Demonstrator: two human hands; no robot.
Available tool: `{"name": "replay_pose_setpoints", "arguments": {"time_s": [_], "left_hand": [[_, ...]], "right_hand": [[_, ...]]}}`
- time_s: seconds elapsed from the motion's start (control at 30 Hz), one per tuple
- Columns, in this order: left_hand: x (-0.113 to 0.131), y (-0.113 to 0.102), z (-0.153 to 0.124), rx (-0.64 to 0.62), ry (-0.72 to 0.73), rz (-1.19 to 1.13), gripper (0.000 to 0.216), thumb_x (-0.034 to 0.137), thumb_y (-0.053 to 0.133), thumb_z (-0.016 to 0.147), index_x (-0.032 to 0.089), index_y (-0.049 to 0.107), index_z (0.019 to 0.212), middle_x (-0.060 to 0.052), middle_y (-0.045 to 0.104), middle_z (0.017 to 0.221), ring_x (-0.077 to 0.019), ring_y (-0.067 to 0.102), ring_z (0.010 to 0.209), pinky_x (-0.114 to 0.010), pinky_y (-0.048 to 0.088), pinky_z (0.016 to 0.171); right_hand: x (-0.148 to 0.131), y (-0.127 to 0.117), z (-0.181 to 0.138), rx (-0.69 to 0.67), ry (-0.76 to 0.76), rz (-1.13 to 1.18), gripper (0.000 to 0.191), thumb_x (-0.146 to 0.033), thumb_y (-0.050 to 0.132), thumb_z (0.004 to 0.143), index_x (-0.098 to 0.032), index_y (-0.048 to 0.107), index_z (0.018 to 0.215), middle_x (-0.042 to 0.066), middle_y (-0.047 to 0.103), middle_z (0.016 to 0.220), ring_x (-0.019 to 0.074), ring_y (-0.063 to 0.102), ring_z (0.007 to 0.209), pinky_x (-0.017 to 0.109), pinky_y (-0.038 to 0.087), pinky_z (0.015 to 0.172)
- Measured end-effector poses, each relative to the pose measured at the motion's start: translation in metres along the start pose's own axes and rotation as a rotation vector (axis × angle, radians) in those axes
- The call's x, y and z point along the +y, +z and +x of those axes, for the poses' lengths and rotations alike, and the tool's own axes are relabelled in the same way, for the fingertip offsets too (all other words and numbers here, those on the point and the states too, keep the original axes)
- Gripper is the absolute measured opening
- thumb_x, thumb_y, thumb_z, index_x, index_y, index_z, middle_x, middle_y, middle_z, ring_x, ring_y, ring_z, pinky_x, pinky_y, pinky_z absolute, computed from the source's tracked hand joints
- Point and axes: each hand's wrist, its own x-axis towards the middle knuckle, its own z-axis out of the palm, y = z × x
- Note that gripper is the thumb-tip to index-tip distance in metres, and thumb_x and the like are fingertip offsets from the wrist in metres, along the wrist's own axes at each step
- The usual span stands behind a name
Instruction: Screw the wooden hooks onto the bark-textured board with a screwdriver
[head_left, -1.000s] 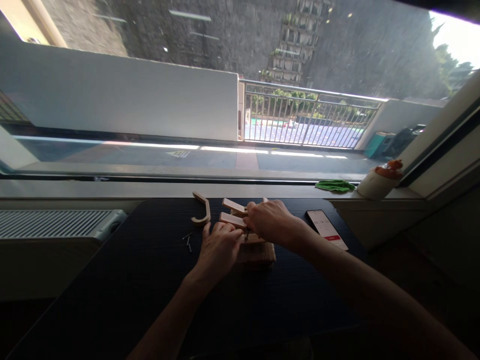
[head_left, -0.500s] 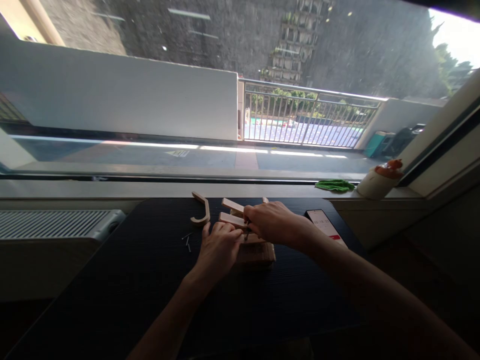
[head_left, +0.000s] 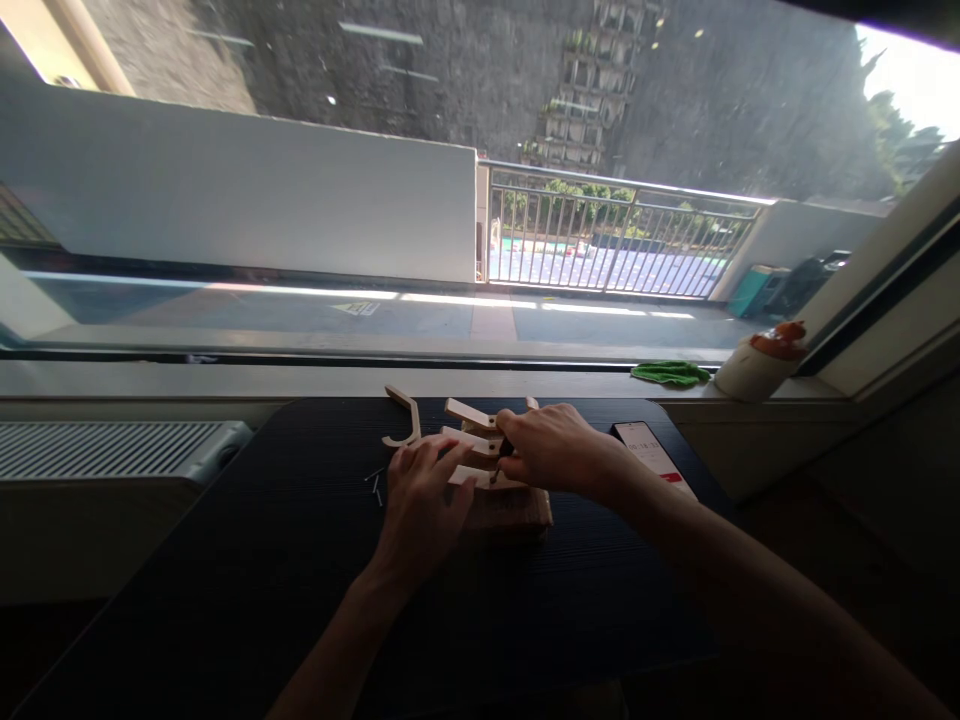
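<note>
My right hand (head_left: pixel 555 450) is closed round a small dark tool (head_left: pixel 506 446), its thin tip pointing down at the nearest wooden piece. Most of that tool is hidden by the fingers. Several pale wooden pieces with dark holes, one a wooden bar (head_left: pixel 469 412), lie side by side across a brown block (head_left: pixel 521 510) on the table. My left hand (head_left: pixel 421 495) hovers at the left ends of these pieces, fingers apart and holding nothing visible. Behind it lies a loose J-shaped wooden hook (head_left: pixel 414 418). A few screws (head_left: pixel 376 488) are scattered to the left of that hand.
A lit phone (head_left: pixel 649 452) rests on the dark table (head_left: pixel 247 560), right of my right forearm. On the window sill are a green cloth (head_left: pixel 670 373) and a white bottle with an orange top (head_left: pixel 754 372). A radiator (head_left: pixel 112 450) stands at the left.
My left hand has drawn back to the left and its fingers have spread, baring the nearest wooden piece. My right hand has shifted slightly right, with the dark tool still in it.
</note>
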Motion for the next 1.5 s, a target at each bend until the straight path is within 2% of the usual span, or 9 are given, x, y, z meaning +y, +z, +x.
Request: {"name": "replay_pose_setpoints", "arguments": {"time_s": [0.1, 0.27, 0.47, 0.6, 0.83, 1.03, 1.27, 1.37, 1.5], "left_hand": [[-0.008, 0.002, -0.01, 0.102, -0.103, -0.141, 0.036, 0.027, 0.049, 0.079, 0.022, 0.049, 0.115, -0.006, 0.052, 0.117, -0.0224, 0.044, 0.114, -0.039, 0.032, 0.099], [-0.013, 0.013, -0.018, 0.031, -0.299, -0.436, 0.048, 0.032, 0.055, 0.076, 0.023, 0.041, 0.121, -0.005, 0.054, 0.116, -0.0201, 0.049, 0.111, -0.035, 0.039, 0.095], [-0.018, 0.031, -0.018, -0.051, -0.4, -0.725, 0.049, 0.031, 0.057, 0.074, 0.021, 0.039, 0.118, -0.006, 0.058, 0.109, -0.0186, 0.056, 0.101, -0.034, 0.043, 0.089], [-0.022, 0.034, -0.016, -0.091, -0.417, -0.738, 0.037, 0.033, 0.055, 0.075, 0.02, 0.048, 0.109, -0.004, 0.06, 0.104, -0.0196, 0.057, 0.101, -0.033, 0.043, 0.09], [-0.025, 0.035, -0.017, -0.123, -0.446, -0.779, 0.034, 0.034, 0.055, 0.076, 0.02, 0.05, 0.107, -0.002, 0.063, 0.1, -0.0182, 0.058, 0.097, -0.03, 0.045, 0.086], [-0.026, 0.044, -0.022, -0.071, -0.447, -0.803, 0.036, 0.034, 0.054, 0.078, 0.019, 0.049, 0.11, -0.004, 0.062, 0.104, -0.019, 0.057, 0.1, -0.032, 0.043, 0.089], [-0.024, 0.046, -0.024, -0.015, -0.443, -0.818, 0.035, 0.034, 0.055, 0.077, 0.019, 0.053, 0.108, -0.004, 0.061, 0.108, -0.0205, 0.054, 0.105, -0.032, 0.041, 0.092], [-0.025, 0.047, -0.025, -0.001, -0.436, -0.848, 0.034, 0.033, 0.057, 0.076, 0.019, 0.054, 0.107, -0.004, 0.061, 0.106, -0.0201, 0.054, 0.104, -0.031, 0.04, 0.091], [-0.025, 0.05, -0.026, 0.013, -0.432, -0.849, 0.033, 0.032, 0.058, 0.076, 0.02, 0.055, 0.106, -0.003, 0.061, 0.106, -0.02, 0.054, 0.104, -0.031, 0.038, 0.092]], "right_hand": [[0.004, -0.008, -0.005, -0.025, -0.067, 0.032, 0.029, -0.029, 0.047, 0.081, -0.022, 0.051, 0.108, 0.003, 0.064, 0.08, 0.0186, 0.059, 0.072, 0.028, 0.037, 0.064], [0.005, -0.012, -0.004, -0.033, -0.1, -0.004, 0.019, -0.02, 0.044, 0.081, -0.021, 0.057, 0.096, 0.003, 0.065, 0.083, 0.0167, 0.059, 0.071, 0.025, 0.034, 0.058], [0.005, -0.006, 0.001, -0.044, -0.102, -0.002, 0.019, -0.019, 0.047, 0.082, -0.019, 0.057, 0.098, 0.005, 0.066, 0.09, 0.0185, 0.06, 0.08, 0.029, 0.038, 0.073], [0.004, -0.005, 0.003, -0.063, -0.073, 0.005, 0.015, -0.019, 0.047, 0.082, -0.017, 0.056, 0.094, 0.006, 0.065, 0.09, 0.0181, 0.06, 0.08, 0.029, 0.039, 0.074], [0.004, -0.008, 0.007, -0.064, -0.073, -0.001, 0.014, -0.021, 0.045, 0.082, -0.017, 0.056, 0.091, 0.006, 0.065, 0.084, 0.0184, 0.06, 0.075, 0.03, 0.04, 0.071], [0.003, -0.006, 0.012, -0.08, -0.013, 0.013, 0.024, -0.033, 0.039, 0.087, -0.016, 0.056, 0.089, 0.007, 0.064, 0.081, 0.0185, 0.06, 0.074, 0.032, 0.039, 0.074], [-0.002, -0.004, 0.014, -0.036, -0.004, -0.019, 0.031, -0.042, 0.04, 0.085, -0.016, 0.051, 0.095, 0.005, 0.063, 0.077, 0.019, 0.058, 0.065, 0.03, 0.039, 0.061], [-0.003, -0.01, 0.012, -0.05, -0.064, -0.005, 0.027, -0.036, 0.043, 0.084, -0.017, 0.05, 0.101, 0.005, 0.063, 0.079, 0.0194, 0.058, 0.068, 0.03, 0.038, 0.062], [-0.003, -0.012, 0.012, -0.063, -0.093, -0.004, 0.017, -0.026, 0.043, 0.084, -0.018, 0.052, 0.097, 0.005, 0.064, 0.081, 0.0192, 0.059, 0.072, 0.029, 0.038, 0.063]]}}
